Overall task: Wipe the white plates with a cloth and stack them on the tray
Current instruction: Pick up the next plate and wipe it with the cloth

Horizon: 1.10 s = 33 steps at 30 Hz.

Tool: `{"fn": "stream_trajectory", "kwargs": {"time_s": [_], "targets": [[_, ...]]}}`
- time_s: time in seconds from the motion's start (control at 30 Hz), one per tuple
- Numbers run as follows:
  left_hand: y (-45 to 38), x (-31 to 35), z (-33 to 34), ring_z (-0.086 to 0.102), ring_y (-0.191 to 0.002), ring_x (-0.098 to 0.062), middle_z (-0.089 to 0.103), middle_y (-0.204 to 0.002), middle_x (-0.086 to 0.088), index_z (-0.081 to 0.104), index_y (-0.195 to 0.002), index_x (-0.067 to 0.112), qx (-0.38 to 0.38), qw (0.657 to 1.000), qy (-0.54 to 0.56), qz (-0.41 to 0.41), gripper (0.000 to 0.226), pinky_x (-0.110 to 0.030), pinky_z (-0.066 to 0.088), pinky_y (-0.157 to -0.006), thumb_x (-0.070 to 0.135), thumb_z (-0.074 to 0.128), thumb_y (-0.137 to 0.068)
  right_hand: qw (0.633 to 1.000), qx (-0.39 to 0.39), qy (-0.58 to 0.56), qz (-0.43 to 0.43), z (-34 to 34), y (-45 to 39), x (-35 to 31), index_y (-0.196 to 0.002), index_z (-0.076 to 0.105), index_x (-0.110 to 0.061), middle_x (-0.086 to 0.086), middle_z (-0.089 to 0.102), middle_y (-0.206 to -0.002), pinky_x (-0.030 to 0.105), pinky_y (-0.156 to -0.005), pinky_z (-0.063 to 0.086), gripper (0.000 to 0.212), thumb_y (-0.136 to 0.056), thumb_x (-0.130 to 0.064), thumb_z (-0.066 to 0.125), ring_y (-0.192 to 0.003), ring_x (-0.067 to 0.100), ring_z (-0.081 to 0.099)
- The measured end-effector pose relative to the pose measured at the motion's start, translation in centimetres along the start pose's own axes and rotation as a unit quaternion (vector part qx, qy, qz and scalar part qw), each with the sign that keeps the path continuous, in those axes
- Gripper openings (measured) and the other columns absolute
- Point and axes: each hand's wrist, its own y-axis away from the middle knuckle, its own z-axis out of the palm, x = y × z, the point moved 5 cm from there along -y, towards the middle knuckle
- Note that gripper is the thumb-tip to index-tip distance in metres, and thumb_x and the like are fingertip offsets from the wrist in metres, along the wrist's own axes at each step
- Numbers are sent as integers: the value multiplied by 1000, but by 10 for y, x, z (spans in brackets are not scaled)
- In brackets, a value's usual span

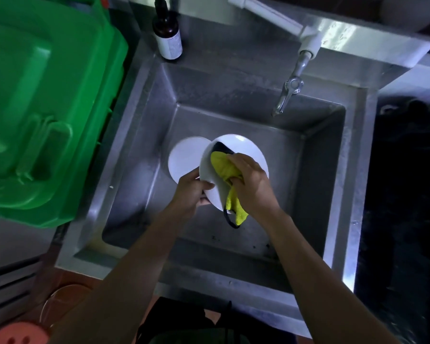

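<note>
Looking down, I see a steel sink with a tap above its far wall, a brown bottle on the far-left rim and a green bin to the left. I count two white plates: my left hand grips the tilted plate by its near edge, the second plate lying just beyond those fingers. My right hand clutches one yellow cloth, pressed against the held plate.

Steel sink: 1 white plate on basin floor; brown bottle on rim.
</note>
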Motion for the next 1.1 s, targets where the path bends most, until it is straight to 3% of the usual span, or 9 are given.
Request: {"fn": "stream_trajectory", "kwargs": {"time_s": [0.1,0.27,0.53,0.73,0.87,1.0,1.1], "targets": [[11,9,7,74,-93,-26,76,-106,-5,72,-115,24,-22,1000,-1,18,44,-39,60,-68,-6,60,-85,1000,-8,9,-25,-4,7,-7,-142,54,-17,7,51,-148,29,-114,32,55,-88,-6,59,-136,24,42],[25,22,14,72,-98,-32,74,-110,-16,75,-113,19,-57,998,13,37,44,-49,61,-81,-1,64,-75,989,-32,89,-111,-10,17,-9,-149,46,-14,10,37,-159,52,-120,23,51,-98,-10,54,-151,33,25],[36,29,25,66,-98,-41,67,-105,-24,69,-118,4,-73,996,9,50,48,-56,52,-90,-7,57,-73,975,-54,134,-170,-16,38,-14,-154,38,-17,4,26,-164,51,-124,12,54,-102,-30,28,-155,27,12],[43,32,28,68,-90,-35,66,-96,-20,64,-113,-5,-91,995,-38,33,50,-43,52,-77,-3,60,-64,968,-45,160,-189,-14,25,-21,-156,33,-22,2,19,-167,50,-125,9,51,-106,-30,27,-156,24,6],[43,27,25,70,-95,-34,72,-102,-17,71,-109,7,-70,997,-26,32,43,-45,57,-77,-9,58,-72,961,-27,185,-205,-13,10,-24,-158,25,-26,0,12,-168,49,-125,8,53,-106,-31,30,-156,23,2],[48,25,23,73,-88,-29,76,-101,-13,77,-103,17,-53,998,0,36,46,-41,60,-68,-1,62,-63,975,19,164,-149,-21,-9,-14,-159,21,-28,-1,10,-169,49,-125,8,54,-107,-28,34,-156,21,-2],[52,26,23,73,-90,-29,75,-106,-16,75,-110,15,-38,998,11,45,51,-41,59,-68,2,63,-62,979,32,166,-111,-28,-16,-4,-159,22,-26,0,10,-169,49,-125,6,54,-106,-27,34,-156,22,-2]]}}
